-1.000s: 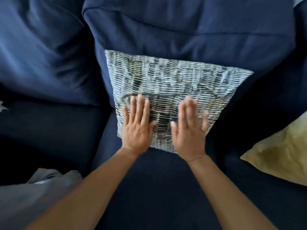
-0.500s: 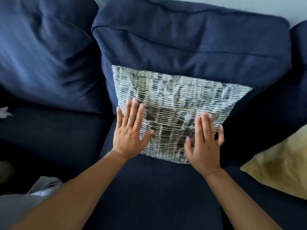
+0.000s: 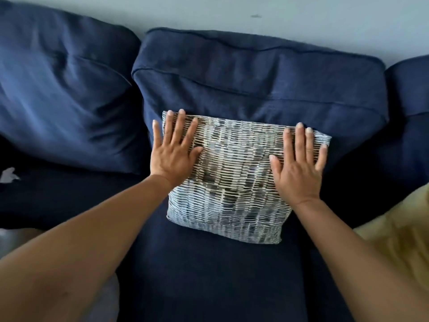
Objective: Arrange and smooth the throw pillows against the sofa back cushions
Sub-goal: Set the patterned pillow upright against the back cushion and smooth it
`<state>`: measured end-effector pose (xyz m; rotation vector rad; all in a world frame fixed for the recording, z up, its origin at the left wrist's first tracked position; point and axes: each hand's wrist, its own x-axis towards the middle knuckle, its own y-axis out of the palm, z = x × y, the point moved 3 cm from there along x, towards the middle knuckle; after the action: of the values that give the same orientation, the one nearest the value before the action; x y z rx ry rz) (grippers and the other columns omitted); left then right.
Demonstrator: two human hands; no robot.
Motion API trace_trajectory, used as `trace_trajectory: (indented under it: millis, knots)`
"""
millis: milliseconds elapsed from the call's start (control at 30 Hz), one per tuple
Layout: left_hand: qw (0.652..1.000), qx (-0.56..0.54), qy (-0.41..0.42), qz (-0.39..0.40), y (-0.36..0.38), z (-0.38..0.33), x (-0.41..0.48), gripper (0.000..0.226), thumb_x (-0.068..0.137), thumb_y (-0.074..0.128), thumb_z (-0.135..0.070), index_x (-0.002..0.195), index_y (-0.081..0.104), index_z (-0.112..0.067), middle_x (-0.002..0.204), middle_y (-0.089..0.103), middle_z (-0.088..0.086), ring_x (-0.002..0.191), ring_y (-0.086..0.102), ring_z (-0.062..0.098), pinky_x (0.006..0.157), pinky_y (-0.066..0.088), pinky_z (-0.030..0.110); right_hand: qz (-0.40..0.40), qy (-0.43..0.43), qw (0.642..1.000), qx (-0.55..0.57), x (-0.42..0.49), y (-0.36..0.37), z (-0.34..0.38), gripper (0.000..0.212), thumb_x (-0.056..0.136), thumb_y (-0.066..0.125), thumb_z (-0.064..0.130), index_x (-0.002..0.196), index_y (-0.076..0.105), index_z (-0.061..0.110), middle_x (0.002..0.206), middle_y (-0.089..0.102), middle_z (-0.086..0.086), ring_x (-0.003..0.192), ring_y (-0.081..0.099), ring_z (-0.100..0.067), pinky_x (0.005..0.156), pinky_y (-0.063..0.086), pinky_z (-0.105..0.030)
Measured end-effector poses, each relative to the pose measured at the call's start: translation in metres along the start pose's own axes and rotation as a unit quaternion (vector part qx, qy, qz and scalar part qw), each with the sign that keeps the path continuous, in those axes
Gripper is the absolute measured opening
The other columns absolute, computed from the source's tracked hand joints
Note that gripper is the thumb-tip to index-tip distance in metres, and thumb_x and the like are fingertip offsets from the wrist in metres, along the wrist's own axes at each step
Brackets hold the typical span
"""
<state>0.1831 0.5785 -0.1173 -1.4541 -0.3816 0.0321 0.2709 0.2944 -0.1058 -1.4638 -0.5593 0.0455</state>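
Patterned pillow pressed against the navy sofa back, both palms flat on it.

The sofa back cushion point(image 3: 255, 73) backs the patterned throw pillow point(image 3: 232, 182), which leans on it, lower edge on the seat. A yellow pillow point(image 3: 399, 231) lies to the right. Left hand point(image 3: 173, 156) and right hand point(image 3: 298, 170) press its upper corners, fingers point(image 3: 180, 133) spread, gripping nothing; the pillow's width runs between the hands, both equally near.

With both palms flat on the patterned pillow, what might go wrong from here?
1. The pillow leans on the back cushion with nothing gripping it; both hands, left and right, lie flat, so it may slump forward on release.
2. Its top edge sits skewed, lower on the right, and may stay crooked.
3. The yellow pillow is unplaced.
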Motion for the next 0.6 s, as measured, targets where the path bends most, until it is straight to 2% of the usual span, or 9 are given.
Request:
trace_trajectory:
  millis: [67, 133, 200, 267, 367, 433, 533, 600]
  knots:
    - [0.998, -0.057, 0.003, -0.042, -0.013, -0.015, -0.002, 0.067, 0.104, 0.019, -0.053, 0.160, 0.012, -0.019, 0.167, 0.001, 0.014, 0.153, -0.004, 0.035, 0.121, -0.003, 0.058, -0.026, 0.015, 0.999, 0.034, 0.002, -0.014, 0.019, 0.067, 0.102, 0.026, 0.048, 0.157, 0.013, 0.012, 0.166, 0.004, -0.010, 0.153, 0.000, -0.026, 0.120, -0.005, -0.052]
    - [0.993, -0.081, 0.057, -0.066, -0.022, -0.042, 0.000, 0.063, 0.104, 0.024, -0.048, 0.159, 0.020, -0.018, 0.166, 0.008, 0.013, 0.153, 0.002, 0.036, 0.122, 0.001, 0.059, -0.035, -0.042, 0.996, 0.067, 0.008, -0.020, 0.050, 0.064, 0.103, 0.030, 0.044, 0.157, 0.014, 0.013, 0.165, 0.003, -0.007, 0.153, 0.000, -0.024, 0.120, -0.007, -0.049]
    - [0.993, -0.065, 0.093, -0.036, -0.021, -0.061, 0.006, 0.061, 0.104, 0.022, -0.047, 0.159, 0.018, -0.020, 0.167, 0.008, 0.009, 0.154, 0.000, 0.032, 0.122, 0.000, 0.057, -0.015, -0.132, 0.989, 0.061, 0.010, -0.017, 0.077, 0.060, 0.103, 0.034, 0.039, 0.157, 0.018, 0.017, 0.165, 0.006, -0.004, 0.153, 0.002, -0.022, 0.120, -0.003, -0.048]
    - [0.996, -0.052, 0.068, 0.012, -0.013, -0.058, 0.012, 0.062, 0.104, 0.016, -0.048, 0.160, 0.010, -0.022, 0.168, 0.004, 0.005, 0.154, -0.006, 0.028, 0.123, -0.005, 0.053, 0.011, -0.163, 0.986, 0.038, 0.013, -0.007, 0.079, 0.058, 0.104, 0.034, 0.038, 0.156, 0.020, 0.019, 0.166, 0.009, -0.004, 0.153, 0.004, -0.021, 0.120, -0.001, -0.049]
    - [0.998, -0.042, 0.040, 0.036, -0.010, -0.031, 0.016, 0.061, 0.105, 0.017, -0.046, 0.160, 0.011, -0.021, 0.168, 0.003, 0.002, 0.154, -0.007, 0.028, 0.122, -0.008, 0.052, 0.030, -0.109, 0.993, 0.023, 0.021, 0.000, 0.043, 0.059, 0.104, 0.029, 0.042, 0.157, 0.018, 0.018, 0.166, 0.007, -0.002, 0.153, 0.002, -0.019, 0.120, -0.004, -0.049]
    - [0.998, -0.031, 0.050, 0.021, -0.016, -0.013, 0.017, 0.058, 0.105, 0.025, -0.044, 0.157, 0.026, -0.018, 0.167, 0.012, 0.005, 0.154, -0.001, 0.030, 0.122, -0.005, 0.055, 0.009, -0.087, 0.996, 0.006, 0.022, -0.005, 0.015, 0.059, 0.104, 0.029, 0.043, 0.156, 0.020, 0.017, 0.166, 0.008, -0.003, 0.152, 0.004, -0.020, 0.119, -0.006, -0.048]
    - [0.997, -0.046, 0.053, -0.022, -0.030, 0.007, 0.019, 0.041, 0.100, 0.043, -0.036, 0.133, 0.057, -0.015, 0.152, 0.043, 0.011, 0.150, 0.022, 0.035, 0.121, 0.002, 0.061, -0.034, -0.067, 0.997, 0.014, 0.016, -0.012, -0.011, 0.048, 0.103, 0.041, 0.039, 0.145, 0.042, 0.016, 0.163, 0.022, -0.007, 0.151, 0.016, -0.024, 0.118, -0.001, -0.049]
    - [0.995, -0.072, 0.048, -0.059, -0.040, 0.013, 0.020, 0.028, 0.097, 0.049, -0.028, 0.113, 0.067, -0.014, 0.128, 0.059, 0.011, 0.138, 0.040, 0.035, 0.120, 0.006, 0.062, -0.082, -0.050, 0.995, 0.035, 0.013, -0.018, -0.019, 0.030, 0.100, 0.050, 0.034, 0.120, 0.059, 0.014, 0.152, 0.041, -0.010, 0.144, 0.031, -0.028, 0.115, 0.010, -0.052]
